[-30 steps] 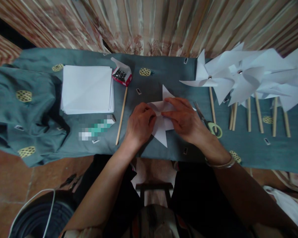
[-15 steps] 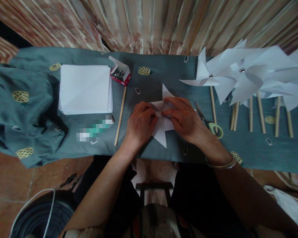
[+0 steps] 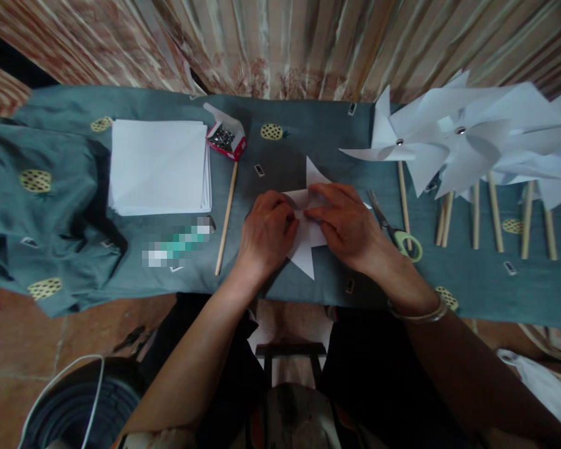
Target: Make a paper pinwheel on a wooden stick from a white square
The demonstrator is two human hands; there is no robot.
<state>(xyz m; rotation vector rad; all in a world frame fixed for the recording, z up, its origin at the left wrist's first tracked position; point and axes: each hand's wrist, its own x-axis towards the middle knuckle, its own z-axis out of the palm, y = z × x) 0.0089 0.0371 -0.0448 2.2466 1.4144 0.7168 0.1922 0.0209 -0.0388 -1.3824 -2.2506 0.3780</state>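
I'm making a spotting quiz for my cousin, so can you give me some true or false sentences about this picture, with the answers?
1. The left hand and the right hand both touch the pointed white paper piece. True.
2. The small red-and-white cardboard box is shut. False: the box is open, with shiny metal pieces inside.
3. The light-green-handled metal scissors lie left of the stack of white paper. False: the scissors lie right of it.
4. White paper pinwheels with wooden sticks lie at the picture's right. True.
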